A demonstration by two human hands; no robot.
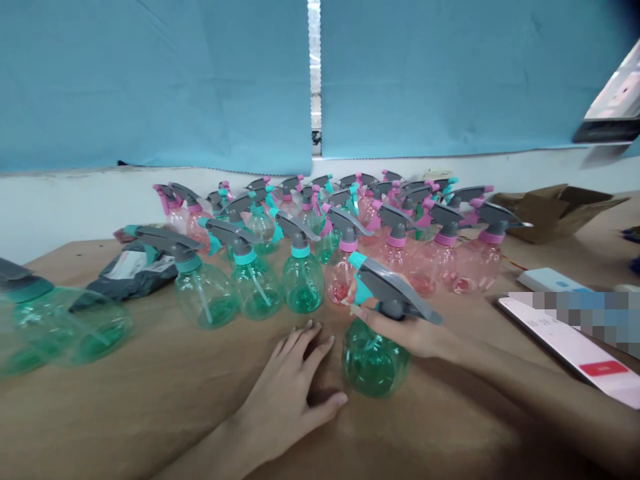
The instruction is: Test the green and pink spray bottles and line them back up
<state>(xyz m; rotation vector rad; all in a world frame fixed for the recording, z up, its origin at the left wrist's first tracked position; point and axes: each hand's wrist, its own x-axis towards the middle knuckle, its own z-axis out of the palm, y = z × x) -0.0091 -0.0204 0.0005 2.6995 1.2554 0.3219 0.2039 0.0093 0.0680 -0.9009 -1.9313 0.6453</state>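
My right hand (407, 330) is wrapped round the neck of a green spray bottle (375, 363), just under its grey and turquoise trigger head. The bottle tilts slightly near the front middle of the table. My left hand (287, 383) lies on the tabletop to the left of it, fingers stretched out, with nothing in it. Just beyond that hand stands another green spray bottle (303, 283) with a turquoise collar. A pink spray bottle (343, 270) is behind the held one, partly covered by it.
Several pink and green spray bottles stand in rows at the back. More green bottles (65, 327) are at the left, near a dark plastic package (133, 270). A lit phone (560, 347), a white box (550, 280) and an open cardboard box (550, 217) lie on the right.
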